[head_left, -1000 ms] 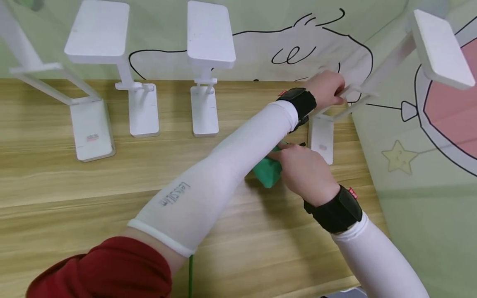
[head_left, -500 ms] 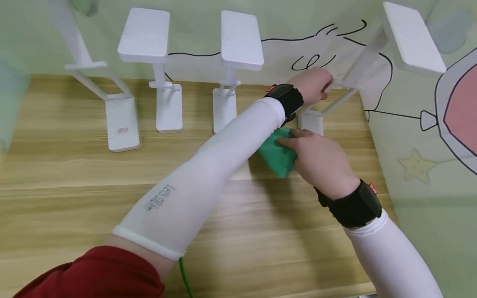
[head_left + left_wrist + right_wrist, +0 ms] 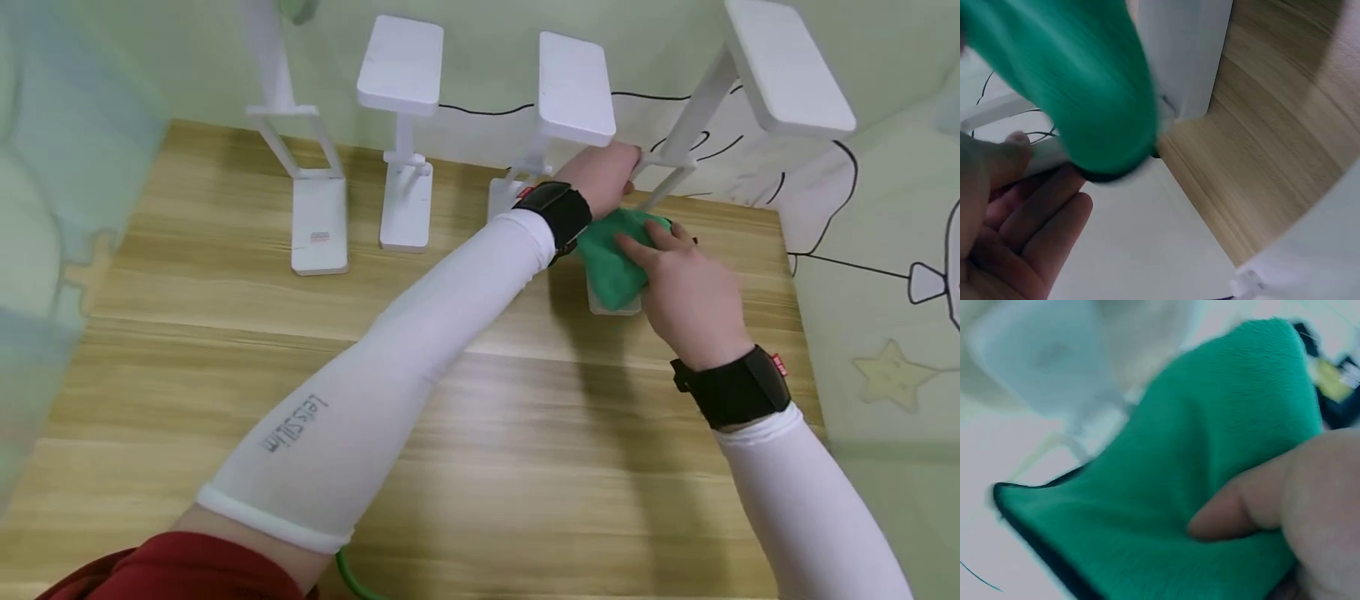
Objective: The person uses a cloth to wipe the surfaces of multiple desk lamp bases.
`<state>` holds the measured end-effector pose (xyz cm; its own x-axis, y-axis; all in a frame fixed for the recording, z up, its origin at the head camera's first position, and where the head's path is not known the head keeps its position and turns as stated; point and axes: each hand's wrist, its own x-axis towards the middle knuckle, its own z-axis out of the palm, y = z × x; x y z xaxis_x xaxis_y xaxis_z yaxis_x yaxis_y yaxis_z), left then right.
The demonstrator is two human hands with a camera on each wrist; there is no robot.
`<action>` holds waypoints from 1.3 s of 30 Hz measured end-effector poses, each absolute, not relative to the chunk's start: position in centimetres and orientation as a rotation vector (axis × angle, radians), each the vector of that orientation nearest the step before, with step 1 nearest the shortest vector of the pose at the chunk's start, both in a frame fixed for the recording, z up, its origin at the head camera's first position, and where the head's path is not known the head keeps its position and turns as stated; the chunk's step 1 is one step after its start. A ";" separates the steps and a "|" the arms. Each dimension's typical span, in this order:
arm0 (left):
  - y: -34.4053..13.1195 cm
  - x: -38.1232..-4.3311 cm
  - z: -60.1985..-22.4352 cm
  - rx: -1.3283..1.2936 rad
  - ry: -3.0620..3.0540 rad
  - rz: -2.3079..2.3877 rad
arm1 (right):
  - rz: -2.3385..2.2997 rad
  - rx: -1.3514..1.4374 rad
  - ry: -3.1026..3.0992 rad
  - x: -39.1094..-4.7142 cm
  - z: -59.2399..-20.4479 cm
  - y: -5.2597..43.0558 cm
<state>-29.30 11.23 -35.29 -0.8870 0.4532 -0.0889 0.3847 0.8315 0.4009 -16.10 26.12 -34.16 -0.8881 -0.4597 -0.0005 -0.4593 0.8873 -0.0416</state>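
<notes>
In the head view my left hand grips the lower bar of the rightmost white desk lamp. The left wrist view has that hand's thumb and fingers around the white bar. My right hand holds a green cloth over this lamp's base, hiding most of it. A dark edging runs along the cloth in the right wrist view, where one digit presses into its folds. The right hand's other fingers are mostly hidden there.
Three other white desk lamps stand in a row along the back wall: a left one, a middle one and one behind my left wrist. A wooden tabletop spreads in front. A green cord hangs by my left arm.
My left hand has moved the rightmost lamp leftward, closer to the other lamps. The cloth, earlier left of its base, now lies over it. The head view has turned left.
</notes>
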 end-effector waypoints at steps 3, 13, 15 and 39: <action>11.1 -29.3 -35.8 0.616 2.878 0.525 | -0.033 -0.858 2.950 -16.6 -36.7 26.7; 11.1 -29.2 -37.4 0.565 2.890 0.647 | -0.180 -0.992 2.687 -15.6 -41.0 27.4; 11.0 -29.2 -37.7 0.556 2.884 0.679 | -0.244 -0.998 2.687 -16.7 -41.6 27.3; 11.4 -28.3 -37.9 0.399 3.001 0.748 | -0.111 -0.890 2.805 -16.7 -41.2 24.5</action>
<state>-28.34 11.38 -37.94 -0.9670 0.2518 0.0390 0.2407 0.8522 0.4646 -16.71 24.45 -41.25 -0.7998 -0.5773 -0.1642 -0.5626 0.8164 -0.1301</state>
